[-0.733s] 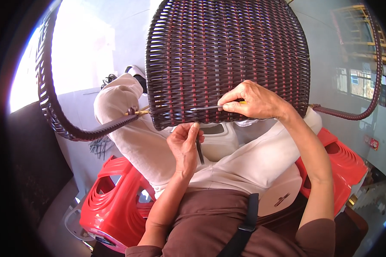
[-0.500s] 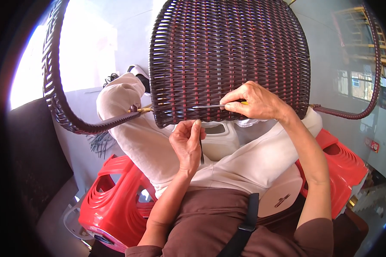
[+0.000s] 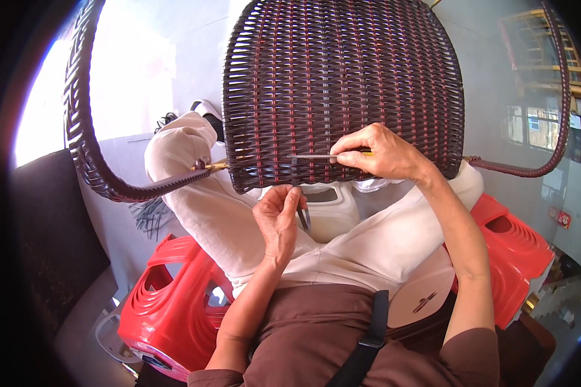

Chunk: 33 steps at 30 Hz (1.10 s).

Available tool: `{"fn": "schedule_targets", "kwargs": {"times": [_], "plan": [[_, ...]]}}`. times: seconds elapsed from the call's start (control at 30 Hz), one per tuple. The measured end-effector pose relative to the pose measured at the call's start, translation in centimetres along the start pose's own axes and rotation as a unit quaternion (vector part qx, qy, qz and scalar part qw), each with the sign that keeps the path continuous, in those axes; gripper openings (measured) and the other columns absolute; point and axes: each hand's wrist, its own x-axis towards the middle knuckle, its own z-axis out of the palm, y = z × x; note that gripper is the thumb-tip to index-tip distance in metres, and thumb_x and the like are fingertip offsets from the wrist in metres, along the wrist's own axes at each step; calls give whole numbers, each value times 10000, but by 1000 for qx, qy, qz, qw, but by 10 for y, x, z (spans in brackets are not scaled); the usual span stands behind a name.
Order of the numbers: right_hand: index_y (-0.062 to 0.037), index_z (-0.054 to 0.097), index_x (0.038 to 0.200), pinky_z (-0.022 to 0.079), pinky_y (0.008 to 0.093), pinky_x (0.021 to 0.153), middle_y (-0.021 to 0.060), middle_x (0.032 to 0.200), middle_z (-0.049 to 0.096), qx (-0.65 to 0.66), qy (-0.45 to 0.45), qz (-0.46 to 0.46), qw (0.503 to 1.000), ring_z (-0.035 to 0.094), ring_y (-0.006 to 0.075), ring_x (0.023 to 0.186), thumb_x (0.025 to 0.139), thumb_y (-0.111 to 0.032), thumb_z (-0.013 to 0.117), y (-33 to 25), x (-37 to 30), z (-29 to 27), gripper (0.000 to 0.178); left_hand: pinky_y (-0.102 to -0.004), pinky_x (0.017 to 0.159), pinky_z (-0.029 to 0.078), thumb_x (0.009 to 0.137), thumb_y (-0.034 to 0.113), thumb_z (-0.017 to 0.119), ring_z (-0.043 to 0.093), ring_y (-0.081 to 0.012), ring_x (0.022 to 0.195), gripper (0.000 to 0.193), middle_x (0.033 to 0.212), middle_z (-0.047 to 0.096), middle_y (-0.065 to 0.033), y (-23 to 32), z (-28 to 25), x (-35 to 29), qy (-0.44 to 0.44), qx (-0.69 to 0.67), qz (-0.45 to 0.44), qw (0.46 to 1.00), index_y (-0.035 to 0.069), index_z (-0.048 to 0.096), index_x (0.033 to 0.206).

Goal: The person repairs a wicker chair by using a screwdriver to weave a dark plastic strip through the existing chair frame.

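1. The woven panel (image 3: pixel 345 84) spans the upper middle, its near edge between the parted knees.
2. The right hand (image 3: pixel 381 151), palm down, grips a thin tool (image 3: pixel 313 156) between thumb and fingers; its shaft points left across the near rows.
3. The left hand (image 3: pixel 276 216), thumb up, pinches a dark strip (image 3: pixel 306 218) at that edge.
4. The weave is dark brown, glossy, with red lines running lengthwise.
5. Curved arms (image 3: pixel 90 148) flank it; red stools (image 3: pixel 174 300) sit beyond the thighs.

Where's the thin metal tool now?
In the head view, the thin metal tool is held by the right hand, pointing left over the lower part of the woven panel, above the left hand.
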Motion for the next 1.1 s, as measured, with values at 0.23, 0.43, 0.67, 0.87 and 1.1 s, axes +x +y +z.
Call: {"fn": "schedule_targets", "kwargs": {"times": [0.23, 0.43, 0.67, 0.87, 1.1], "plan": [[0, 649, 937, 449, 242, 584, 49, 746, 652, 79, 167, -17, 983, 556, 89, 632, 721, -173, 707, -8, -1, 24, 283, -186, 545, 402, 858, 85, 592, 532, -87, 578, 140, 642, 591, -45, 8, 2, 4, -11, 28, -9, 1000, -51, 588, 824], [17, 630, 884, 475, 321, 611, 132, 760, 619, -28, 245, -61, 967, 609, 253, 652, 701, -93, 692, -19, 26, 59, 222, -245, 652, 480, 857, 122, 603, 594, -124, 636, 168, 717, 637, -83, 5, -11, -6, -73, 25, -52, 996, -43, 612, 887], [0, 581, 781, 457, 360, 613, 126, 727, 580, -46, 273, -40, 960, 579, 294, 644, 686, -45, 672, -23, 35, 75, 139, -248, 658, 488, 863, 124, 592, 612, -141, 645, 188, 730, 650, -100, 4, -16, -9, -106, 1, -66, 992, -49, 610, 935], [5, 547, 815, 462, 322, 534, 104, 683, 584, -55, 327, -96, 939, 593, 256, 576, 747, 4, 618, -27, 33, 74, 99, -250, 705, 486, 875, 121, 571, 613, -144, 683, 192, 761, 647, -86, 6, -19, -12, -110, 20, -57, 992, -51, 603, 954], [12, 525, 776, 488, 260, 448, 72, 587, 578, 202, 337, -59, 918, 631, 152, 517, 814, 8, 570, -48, 39, 41, 59, -211, 724, 408, 891, 141, 553, 526, -86, 785, 204, 871, 605, -49, -8, -12, -18, -111, 30, -10, 993, -35, 611, 975]]}}
